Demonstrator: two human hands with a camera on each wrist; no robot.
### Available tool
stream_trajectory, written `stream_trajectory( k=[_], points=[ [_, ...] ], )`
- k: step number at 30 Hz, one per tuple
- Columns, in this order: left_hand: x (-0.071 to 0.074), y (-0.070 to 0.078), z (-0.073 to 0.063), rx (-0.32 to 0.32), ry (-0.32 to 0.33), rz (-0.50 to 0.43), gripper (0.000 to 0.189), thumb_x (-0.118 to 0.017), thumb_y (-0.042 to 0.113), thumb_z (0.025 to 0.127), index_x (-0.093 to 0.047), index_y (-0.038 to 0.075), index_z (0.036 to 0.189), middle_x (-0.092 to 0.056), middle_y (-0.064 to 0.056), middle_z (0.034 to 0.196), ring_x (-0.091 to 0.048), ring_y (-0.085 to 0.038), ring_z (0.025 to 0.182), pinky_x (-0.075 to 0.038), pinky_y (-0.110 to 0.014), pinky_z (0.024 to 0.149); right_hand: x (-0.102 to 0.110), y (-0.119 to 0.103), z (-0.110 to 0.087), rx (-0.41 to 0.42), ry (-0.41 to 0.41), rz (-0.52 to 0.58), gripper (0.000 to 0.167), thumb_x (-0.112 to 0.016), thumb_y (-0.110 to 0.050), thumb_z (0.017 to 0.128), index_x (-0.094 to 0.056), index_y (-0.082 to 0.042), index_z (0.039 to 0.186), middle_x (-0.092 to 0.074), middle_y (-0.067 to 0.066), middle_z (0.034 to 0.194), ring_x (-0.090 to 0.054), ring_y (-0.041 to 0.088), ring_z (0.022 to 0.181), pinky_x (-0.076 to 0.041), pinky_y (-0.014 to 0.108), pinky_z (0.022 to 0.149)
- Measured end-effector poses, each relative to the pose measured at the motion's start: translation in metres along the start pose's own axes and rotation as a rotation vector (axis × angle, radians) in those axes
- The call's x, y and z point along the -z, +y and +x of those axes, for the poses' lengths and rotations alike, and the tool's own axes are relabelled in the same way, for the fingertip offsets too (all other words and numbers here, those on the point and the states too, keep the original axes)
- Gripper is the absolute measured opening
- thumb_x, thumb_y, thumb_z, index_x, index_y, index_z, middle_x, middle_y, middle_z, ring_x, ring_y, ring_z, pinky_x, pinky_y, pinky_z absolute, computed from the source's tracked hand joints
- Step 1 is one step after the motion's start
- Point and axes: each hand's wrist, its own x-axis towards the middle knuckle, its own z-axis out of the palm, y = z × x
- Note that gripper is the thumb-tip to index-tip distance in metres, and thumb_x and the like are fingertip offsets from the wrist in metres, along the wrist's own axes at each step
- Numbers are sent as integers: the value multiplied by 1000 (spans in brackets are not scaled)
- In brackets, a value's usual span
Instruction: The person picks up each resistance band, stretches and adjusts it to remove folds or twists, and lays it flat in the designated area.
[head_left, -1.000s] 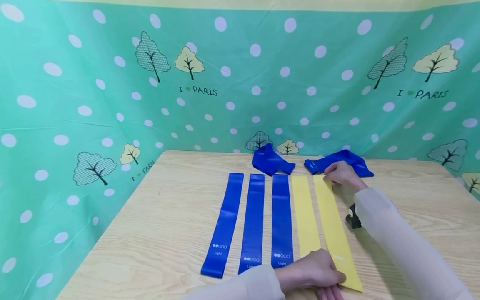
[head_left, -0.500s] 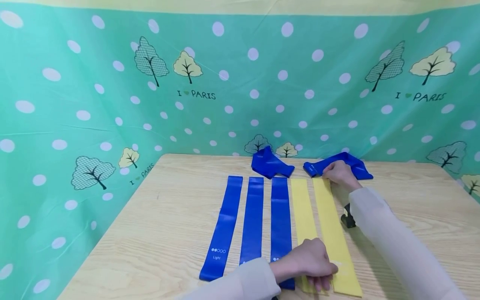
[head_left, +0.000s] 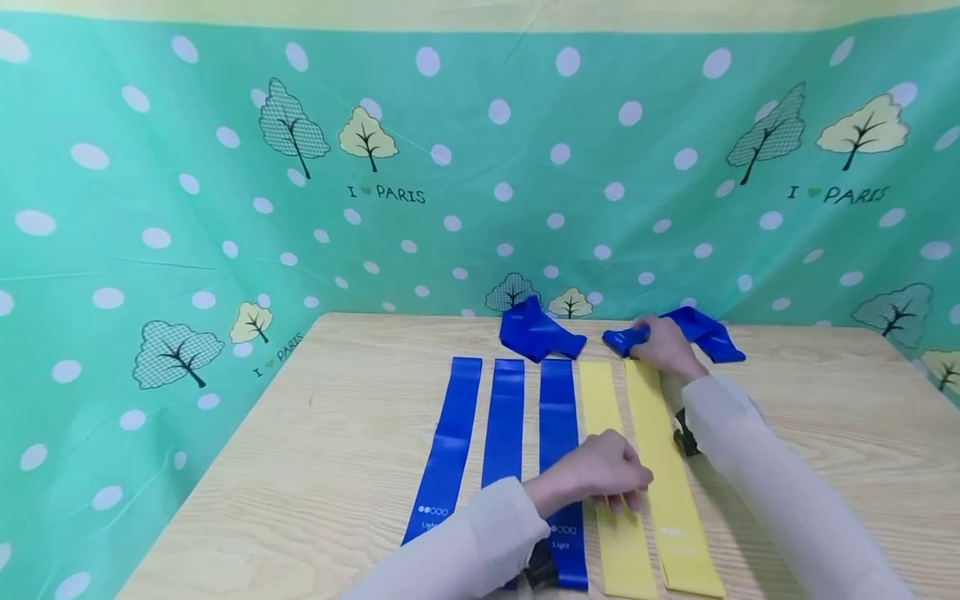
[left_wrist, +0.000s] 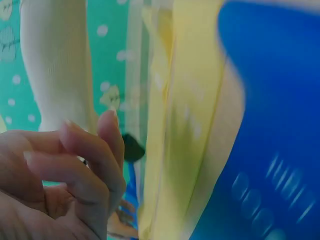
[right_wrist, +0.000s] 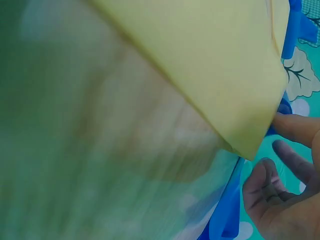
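Two yellow resistance bands (head_left: 675,508) lie flat side by side, to the right of several blue resistance bands (head_left: 558,417) marked "Light". My left hand (head_left: 600,467) is over the left yellow band, its fingers loosely curled with nothing between them, as the left wrist view also shows. My right hand (head_left: 667,346) is at the far end of the right yellow band, over a crumpled blue resistance band (head_left: 708,333). In the right wrist view one fingertip (right_wrist: 287,125) is right at this blue band, behind the yellow end, with the other fingers and thumb spread apart.
Another crumpled blue band (head_left: 536,329) lies at the back edge of the wooden table (head_left: 315,433). A green dotted curtain (head_left: 450,208) hangs behind the table. Black wrist-worn devices (head_left: 684,433) show below both sleeves.
My left hand has lifted off the near end of the right yellow band and moved up and left. My right hand has gone from that band's far end to the crumpled blue band.
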Motion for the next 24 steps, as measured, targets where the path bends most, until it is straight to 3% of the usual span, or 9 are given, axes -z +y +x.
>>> stream_trajectory(
  k=[5, 9, 13, 17, 21, 24],
  points=[
    [18, 1, 21, 37, 72, -29, 23, -64, 22, 88, -65, 9, 69, -64, 0, 60, -47, -17, 48, -31, -24, 43, 1, -2, 3, -21, 60, 32, 30, -49, -9, 90, -64, 5, 112, -64, 25, 110, -58, 32, 88, -48, 37, 73],
    [34, -2, 41, 61, 109, -92, 25, -63, 19, 89, -61, 7, 68, -59, -1, 62, -40, -15, 48, -30, -24, 43, 6, -2, 6, -35, 97, 81, 32, -46, -12, 93, -64, 5, 113, -63, 26, 112, -59, 37, 96, -48, 43, 81],
    [45, -3, 63, 21, 173, -121, 24, -61, 17, 91, -55, 9, 70, -50, 1, 65, -40, -13, 51, -32, -23, 46, 15, 0, 6, -42, 98, 121, 34, -46, -15, 95, -62, 6, 115, -60, 27, 118, -56, 38, 104, -46, 46, 87],
    [52, -3, 85, -48, 274, -157, 10, -56, 15, 93, -57, 6, 97, -55, -5, 82, -47, -16, 60, -39, -26, 54, 21, -2, 5, -69, 44, 209, 38, -44, -16, 97, -56, 7, 125, -54, 28, 127, -52, 36, 109, -45, 42, 87],
    [49, 1, 102, -60, 353, -229, 34, -51, 20, 97, -50, 2, 126, -61, -13, 111, -58, -21, 86, -49, -33, 77, 22, -6, 0, -77, 1, 290, 39, -44, -15, 98, -53, 7, 128, -54, 27, 126, -53, 30, 104, -45, 29, 78],
    [43, 4, 113, -42, 393, -310, 43, -51, 26, 97, -47, 3, 132, -59, -13, 125, -57, -23, 109, -47, -38, 93, 21, -8, -6, -69, -5, 307, 37, -45, -13, 97, -54, 7, 127, -55, 26, 125, -54, 22, 97, -45, 21, 72]
  ],
)
